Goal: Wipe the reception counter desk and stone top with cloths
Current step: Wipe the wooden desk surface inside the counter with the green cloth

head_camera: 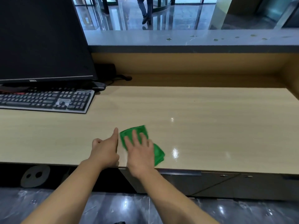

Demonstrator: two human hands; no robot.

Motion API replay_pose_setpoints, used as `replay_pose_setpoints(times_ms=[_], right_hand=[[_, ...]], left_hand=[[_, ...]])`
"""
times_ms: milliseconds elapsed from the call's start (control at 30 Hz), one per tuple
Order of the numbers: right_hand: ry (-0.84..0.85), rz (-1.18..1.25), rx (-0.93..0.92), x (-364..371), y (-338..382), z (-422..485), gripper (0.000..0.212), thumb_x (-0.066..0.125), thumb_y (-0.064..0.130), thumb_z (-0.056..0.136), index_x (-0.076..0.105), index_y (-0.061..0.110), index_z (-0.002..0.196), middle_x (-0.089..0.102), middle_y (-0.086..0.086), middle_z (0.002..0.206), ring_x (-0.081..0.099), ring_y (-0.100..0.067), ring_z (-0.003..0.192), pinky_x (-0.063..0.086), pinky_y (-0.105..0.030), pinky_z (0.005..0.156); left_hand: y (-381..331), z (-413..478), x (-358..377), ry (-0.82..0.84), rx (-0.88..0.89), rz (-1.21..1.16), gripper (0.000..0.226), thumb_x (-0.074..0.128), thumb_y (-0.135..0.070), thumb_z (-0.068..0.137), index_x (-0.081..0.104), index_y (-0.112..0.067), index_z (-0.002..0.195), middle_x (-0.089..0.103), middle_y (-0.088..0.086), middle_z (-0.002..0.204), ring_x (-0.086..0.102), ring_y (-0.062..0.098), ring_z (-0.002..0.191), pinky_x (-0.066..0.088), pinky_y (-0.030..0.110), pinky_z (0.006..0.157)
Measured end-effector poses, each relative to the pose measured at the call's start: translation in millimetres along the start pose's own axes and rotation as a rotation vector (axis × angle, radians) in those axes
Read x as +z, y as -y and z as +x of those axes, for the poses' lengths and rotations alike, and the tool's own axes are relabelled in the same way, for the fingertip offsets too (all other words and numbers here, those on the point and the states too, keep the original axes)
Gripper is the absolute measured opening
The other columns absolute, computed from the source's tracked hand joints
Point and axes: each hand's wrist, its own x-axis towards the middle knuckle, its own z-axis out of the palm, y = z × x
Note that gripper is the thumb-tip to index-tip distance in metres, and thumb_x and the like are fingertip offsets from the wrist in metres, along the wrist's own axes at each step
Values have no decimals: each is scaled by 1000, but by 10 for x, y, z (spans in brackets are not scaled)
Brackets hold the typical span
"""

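- Green cloth (139, 131) lies folded on the wooden desk (210, 123), lower centre of frame, long axis running upper left to lower right.
- Right hand (140, 152) presses flat on it, fingers spread, not clenched.
- Left hand (105, 151) just beside, index finger pointing up-frame, holding nothing.

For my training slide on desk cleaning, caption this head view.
Right hand presses a green cloth flat on the wooden desk; left hand rests beside it.
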Motion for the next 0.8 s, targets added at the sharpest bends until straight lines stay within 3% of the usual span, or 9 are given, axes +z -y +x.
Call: replay_pose_setpoints(times_ms=[100,167,300,400,533,600,700,800], right_hand=[[21,-70,-200,21,-106,125,70,49,19,93,16,32,153,2,-3,163,6,-31,148,8,-48,115],[-6,-109,-182,-54,-425,246,68,47,19,93,17,35,153,5,-1,163,6,-28,149,11,-45,116],[-50,-80,132,-351,-1192,355,66,44,22,94,17,37,153,6,0,163,5,-25,149,13,-42,117],[2,-46,361,-545,-1597,326,63,38,22,98,12,35,154,-1,0,164,-1,-26,149,13,-43,118],[47,39,506,-567,-1478,402,62,34,22,100,7,30,156,-9,-3,163,-7,-29,149,7,-46,119],[52,51,536,-537,-1283,445,61,32,24,102,5,28,156,-11,-4,163,-7,-29,149,5,-47,118],[46,-8,405,-435,-916,469,66,37,25,99,4,28,156,-12,-5,162,-6,-30,149,5,-48,117],[78,-64,73,-288,-505,533,74,44,23,96,2,30,155,-15,-4,162,-10,-30,149,-1,-50,117]], left_hand=[[26,50,20,17,-21,-6,117,65,-12,66,-12,-21,153,59,-9,87,53,19,104,17,23,94],[5,59,4,36,-32,-9,117,66,-14,67,-13,-22,153,60,-8,88,51,21,107,17,22,92],[-82,17,-43,22,12,97,109,62,-14,68,-5,-20,153,63,-8,101,58,18,103,19,27,101],[-136,30,-70,2,40,121,96,53,-15,67,7,-20,152,60,-11,99,60,15,96,21,30,98],[-165,105,-83,-19,8,108,77,53,-38,79,20,-22,146,59,-12,88,60,16,96,21,33,88],[-192,106,-78,-36,-31,75,77,54,-50,80,22,-22,144,62,-10,90,60,17,100,21,35,92],[-238,130,-67,-94,-65,88,77,57,-56,78,26,-22,141,62,-9,95,59,18,105,21,38,100],[-269,249,-78,-130,-84,83,83,62,-58,75,27,-24,142,62,-8,106,55,17,114,22,40,102]])
